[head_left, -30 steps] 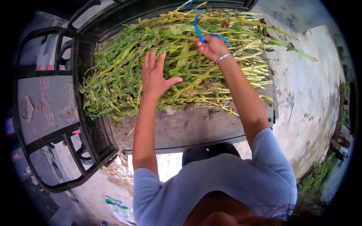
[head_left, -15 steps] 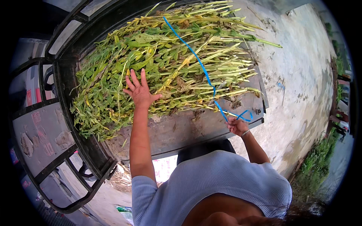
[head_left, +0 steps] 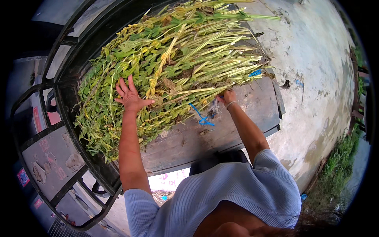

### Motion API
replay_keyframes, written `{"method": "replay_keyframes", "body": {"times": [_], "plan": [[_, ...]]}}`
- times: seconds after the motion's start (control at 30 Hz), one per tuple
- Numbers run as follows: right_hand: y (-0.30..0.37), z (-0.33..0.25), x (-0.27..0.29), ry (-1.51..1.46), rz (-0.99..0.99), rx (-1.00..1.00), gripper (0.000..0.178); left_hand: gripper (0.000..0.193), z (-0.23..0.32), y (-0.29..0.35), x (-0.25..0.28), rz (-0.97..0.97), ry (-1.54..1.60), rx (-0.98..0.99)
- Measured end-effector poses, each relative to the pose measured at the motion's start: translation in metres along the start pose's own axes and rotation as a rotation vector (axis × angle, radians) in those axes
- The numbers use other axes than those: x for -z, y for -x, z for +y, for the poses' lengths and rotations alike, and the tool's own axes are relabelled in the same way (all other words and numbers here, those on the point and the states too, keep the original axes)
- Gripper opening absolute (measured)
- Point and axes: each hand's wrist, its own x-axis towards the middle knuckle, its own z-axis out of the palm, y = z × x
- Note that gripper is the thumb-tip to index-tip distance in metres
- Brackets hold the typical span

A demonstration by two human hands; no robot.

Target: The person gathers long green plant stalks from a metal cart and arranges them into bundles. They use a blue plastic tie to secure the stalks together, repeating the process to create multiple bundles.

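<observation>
A thick bundle of leafy plant stalks (head_left: 177, 63), green and yellowing, lies on the cart bed (head_left: 244, 114) with its pale cut ends to the right. My left hand (head_left: 132, 98) rests on the leafy part with its fingers spread. At the near edge of the stalks, my right hand (head_left: 227, 97) is closed, its fingertips partly hidden against the stems. What it grips does not show clearly. A blue strap (head_left: 203, 119) lies loosely looped on the bed left of that hand. Another bit of blue strap (head_left: 255, 73) shows by the cut ends.
A dark metal rail frame (head_left: 65, 114) bounds the bed on the left and far side. Beyond the bed's right edge lies pale, stained concrete (head_left: 308, 79). Green weeds (head_left: 335, 166) grow further right. A white printed package (head_left: 169, 179) shows below the near edge.
The blue strap no longer runs across the top of the bundle. My right hand has moved left and away from me to the stalks' near edge. My left hand has shifted slightly left, still spread.
</observation>
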Motion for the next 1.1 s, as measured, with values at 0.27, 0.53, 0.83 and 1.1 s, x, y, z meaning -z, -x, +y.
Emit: {"method": "replay_keyframes", "body": {"times": [0.27,0.53,0.83,1.1], "plan": [[0.033,0.039,0.051,0.064,-0.059,-0.164,0.020,0.130,0.001,0.009,-0.001,0.011,-0.039,0.004],[0.135,0.049,0.138,0.007,0.001,-0.116,0.016,0.116,0.006,0.069,0.005,0.223,0.052,-0.114],[0.287,0.019,0.084,0.165,-0.584,0.054,0.019,0.084,0.044,0.295,-0.161,-0.703,1.544,0.819],[0.330,0.034,0.068,0.588,-1.349,-0.171,0.023,0.089,0.058,0.319,-0.164,-0.917,2.578,0.394]]}}
